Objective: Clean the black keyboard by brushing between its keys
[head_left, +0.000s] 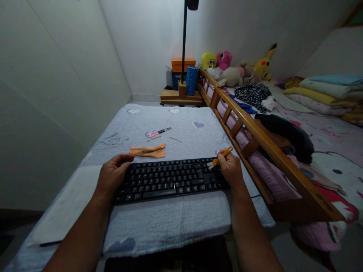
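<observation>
The keyboard (167, 179) lies across the lower centre of the frame, probably light, stiff and best steadied by its ends. The left hand (112, 173) clasps its left end; the right hand (231, 168) pinches a brush (214, 163), likely soft-bristled.

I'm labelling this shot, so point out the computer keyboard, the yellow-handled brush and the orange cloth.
Computer keyboard (171, 180), head view: keys near its middle.
Yellow-handled brush (216, 162), head view: yellow base of its handle.
Orange cloth (148, 151), head view: its creased middle.
</observation>
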`<state>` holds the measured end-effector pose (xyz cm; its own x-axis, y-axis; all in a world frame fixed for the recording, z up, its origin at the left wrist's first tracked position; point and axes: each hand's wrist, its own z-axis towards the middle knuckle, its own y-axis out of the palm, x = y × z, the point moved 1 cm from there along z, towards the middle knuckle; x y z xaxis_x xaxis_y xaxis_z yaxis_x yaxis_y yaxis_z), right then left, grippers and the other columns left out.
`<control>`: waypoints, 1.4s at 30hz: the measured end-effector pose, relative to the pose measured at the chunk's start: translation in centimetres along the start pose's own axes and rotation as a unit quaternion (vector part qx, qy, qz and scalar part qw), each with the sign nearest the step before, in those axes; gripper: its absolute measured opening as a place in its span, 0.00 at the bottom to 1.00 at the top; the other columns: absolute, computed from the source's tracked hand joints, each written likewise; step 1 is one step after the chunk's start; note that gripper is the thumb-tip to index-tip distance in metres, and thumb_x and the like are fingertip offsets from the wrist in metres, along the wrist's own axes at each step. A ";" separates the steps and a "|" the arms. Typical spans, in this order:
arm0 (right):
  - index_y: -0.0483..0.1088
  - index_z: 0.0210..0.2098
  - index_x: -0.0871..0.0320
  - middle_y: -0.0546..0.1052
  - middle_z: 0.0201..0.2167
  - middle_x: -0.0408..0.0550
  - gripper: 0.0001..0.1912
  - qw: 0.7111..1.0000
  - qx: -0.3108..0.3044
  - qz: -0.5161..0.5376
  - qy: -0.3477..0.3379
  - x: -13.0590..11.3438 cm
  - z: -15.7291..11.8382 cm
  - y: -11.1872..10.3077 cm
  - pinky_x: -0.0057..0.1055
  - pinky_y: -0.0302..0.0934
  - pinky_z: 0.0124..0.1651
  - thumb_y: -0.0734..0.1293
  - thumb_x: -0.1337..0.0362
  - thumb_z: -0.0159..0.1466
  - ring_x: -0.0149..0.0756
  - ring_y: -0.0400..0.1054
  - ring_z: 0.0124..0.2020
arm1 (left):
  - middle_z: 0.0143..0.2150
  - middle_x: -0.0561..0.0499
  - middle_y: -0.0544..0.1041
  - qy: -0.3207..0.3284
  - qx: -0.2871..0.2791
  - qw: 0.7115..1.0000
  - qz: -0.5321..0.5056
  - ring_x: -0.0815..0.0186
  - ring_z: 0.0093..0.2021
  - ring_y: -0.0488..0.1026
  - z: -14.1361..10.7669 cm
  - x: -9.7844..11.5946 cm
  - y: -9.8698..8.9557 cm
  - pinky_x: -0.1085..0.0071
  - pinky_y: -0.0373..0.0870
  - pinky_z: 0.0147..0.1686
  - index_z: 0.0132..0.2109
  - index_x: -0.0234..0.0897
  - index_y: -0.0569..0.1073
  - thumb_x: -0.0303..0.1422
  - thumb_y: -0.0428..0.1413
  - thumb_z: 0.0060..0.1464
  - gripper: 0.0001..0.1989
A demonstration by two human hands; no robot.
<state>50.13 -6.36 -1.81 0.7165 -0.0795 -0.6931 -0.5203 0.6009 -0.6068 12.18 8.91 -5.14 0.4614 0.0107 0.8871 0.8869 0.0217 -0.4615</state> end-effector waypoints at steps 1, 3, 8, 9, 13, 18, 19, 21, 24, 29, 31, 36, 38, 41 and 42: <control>0.71 0.32 0.55 0.74 0.22 0.45 0.14 1.000 0.022 -0.018 0.004 0.2 0.1 -0.3 0.33 0.60 0.34 0.60 0.54 0.66 0.41 0.72 0.27 | 0.44 0.50 0.83 -0.002 -0.003 1.000 0.001 0.56 0.45 0.77 0.0 0.1 0.0 0.64 0.73 0.49 0.41 0.42 0.79 0.39 0.57 0.45 0.15; 0.71 0.31 0.54 0.75 0.23 0.46 0.13 0.997 0.061 -0.037 0.010 0.4 0.2 -0.8 0.34 0.61 0.35 0.60 0.54 0.65 0.43 0.72 0.29 | 0.43 0.50 0.83 -0.005 -0.006 1.000 0.002 0.57 0.44 0.77 -0.1 0.3 0.0 0.64 0.73 0.48 0.40 0.42 0.79 0.39 0.57 0.45 0.14; 0.70 0.31 0.54 0.70 0.19 0.41 0.13 0.996 0.061 0.053 0.028 0.0 -0.3 -0.5 0.31 0.60 0.31 0.61 0.54 0.65 0.38 0.67 0.24 | 0.43 0.50 0.83 -0.002 0.001 1.000 -0.004 0.57 0.42 0.77 -0.3 0.7 0.0 0.65 0.74 0.46 0.40 0.42 0.80 0.39 0.57 0.45 0.14; 0.70 0.31 0.54 0.69 0.19 0.40 0.13 0.995 0.041 0.084 0.033 -0.1 -0.5 -0.3 0.31 0.60 0.30 0.61 0.54 0.65 0.36 0.66 0.23 | 0.43 0.50 0.83 -0.001 0.003 1.000 -0.005 0.57 0.42 0.77 -0.4 0.7 0.0 0.65 0.73 0.46 0.40 0.42 0.80 0.39 0.57 0.45 0.14; 0.70 0.31 0.55 0.69 0.19 0.40 0.13 0.988 -0.046 0.145 0.028 -0.6 -0.8 0.6 0.30 0.59 0.28 0.62 0.54 0.66 0.35 0.65 0.22 | 0.44 0.50 0.83 0.001 -0.003 1.000 -0.005 0.58 0.42 0.77 -0.2 0.3 0.1 0.65 0.73 0.46 0.41 0.42 0.80 0.39 0.57 0.46 0.15; 0.70 0.29 0.54 0.71 0.20 0.42 0.13 0.998 -0.029 0.052 -0.003 -0.3 -0.4 0.1 0.31 0.60 0.30 0.61 0.55 0.64 0.37 0.68 0.24 | 0.43 0.50 0.83 0.003 -0.006 1.000 -0.004 0.58 0.40 0.77 -0.1 0.2 0.1 0.66 0.74 0.43 0.41 0.41 0.80 0.39 0.57 0.44 0.16; 0.70 0.29 0.54 0.72 0.20 0.42 0.12 1.000 -0.008 0.028 -0.003 -0.1 -0.3 -0.2 0.31 0.60 0.31 0.61 0.55 0.64 0.38 0.68 0.24 | 0.43 0.50 0.83 0.002 -0.005 1.000 -0.005 0.58 0.40 0.77 -0.1 0.2 0.1 0.66 0.74 0.43 0.41 0.41 0.80 0.39 0.58 0.44 0.16; 0.70 0.28 0.54 0.71 0.19 0.43 0.12 0.999 0.041 -0.010 0.006 0.4 -0.3 -0.8 0.32 0.60 0.32 0.61 0.56 0.63 0.39 0.68 0.25 | 0.43 0.50 0.83 0.002 -0.001 1.000 -0.004 0.58 0.41 0.77 -0.1 0.4 0.1 0.66 0.74 0.44 0.40 0.42 0.80 0.39 0.58 0.44 0.15; 0.70 0.28 0.54 0.72 0.20 0.44 0.11 0.995 0.095 -0.011 0.016 0.9 -0.4 -1.4 0.33 0.61 0.32 0.61 0.56 0.63 0.40 0.69 0.26 | 0.42 0.50 0.83 0.003 0.000 1.000 -0.003 0.57 0.43 0.77 -0.3 0.6 0.1 0.65 0.74 0.47 0.40 0.42 0.80 0.39 0.57 0.45 0.14; 0.71 0.30 0.54 0.69 0.19 0.41 0.13 0.993 0.030 0.111 0.024 0.1 -1.0 -0.2 0.31 0.59 0.28 0.61 0.55 0.66 0.36 0.65 0.21 | 0.43 0.50 0.83 0.010 -0.001 1.000 -0.004 0.57 0.44 0.78 -0.2 0.5 0.1 0.65 0.73 0.49 0.40 0.42 0.80 0.38 0.57 0.45 0.14; 0.71 0.30 0.54 0.69 0.19 0.40 0.13 0.992 -0.019 0.126 0.017 -0.4 -1.1 0.6 0.31 0.59 0.28 0.62 0.55 0.66 0.36 0.65 0.21 | 0.43 0.51 0.83 0.011 -0.001 1.000 -0.004 0.57 0.44 0.78 -0.1 0.3 0.1 0.65 0.73 0.49 0.40 0.43 0.80 0.38 0.57 0.46 0.14; 0.69 0.28 0.54 0.70 0.19 0.42 0.13 0.999 0.000 0.037 -0.011 -0.6 -0.7 0.6 0.32 0.58 0.31 0.61 0.56 0.64 0.38 0.67 0.23 | 0.43 0.51 0.83 0.005 -0.004 1.000 -0.009 0.58 0.42 0.78 0.0 0.1 0.1 0.65 0.73 0.47 0.41 0.43 0.80 0.38 0.58 0.47 0.14; 0.69 0.27 0.54 0.70 0.18 0.43 0.12 0.999 0.046 -0.005 -0.003 -0.2 -0.6 0.0 0.32 0.58 0.31 0.60 0.57 0.63 0.38 0.67 0.23 | 0.43 0.51 0.83 0.004 -0.006 1.000 -0.013 0.58 0.42 0.78 0.0 0.0 0.1 0.65 0.73 0.47 0.41 0.43 0.80 0.38 0.58 0.47 0.14; 0.69 0.27 0.54 0.69 0.18 0.43 0.11 0.994 0.107 -0.020 0.009 0.3 -0.6 -0.6 0.33 0.58 0.31 0.61 0.58 0.62 0.39 0.66 0.23 | 0.43 0.51 0.83 0.005 -0.013 1.000 -0.013 0.58 0.42 0.78 0.1 -0.1 0.1 0.66 0.73 0.47 0.41 0.42 0.80 0.38 0.58 0.47 0.13; 0.69 0.27 0.54 0.69 0.18 0.42 0.11 0.993 0.117 -0.005 0.008 0.4 -0.6 -0.6 0.32 0.58 0.31 0.62 0.58 0.62 0.38 0.66 0.23 | 0.42 0.51 0.83 0.007 -0.013 1.000 -0.011 0.58 0.42 0.78 0.1 -0.2 0.1 0.65 0.73 0.46 0.41 0.42 0.80 0.38 0.58 0.47 0.13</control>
<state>50.40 -7.27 -1.95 0.7124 -0.0984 -0.6948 -0.3895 0.7681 -0.5082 12.17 9.05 -5.31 0.4417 -0.0039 0.8972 0.8971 -0.0041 -0.4417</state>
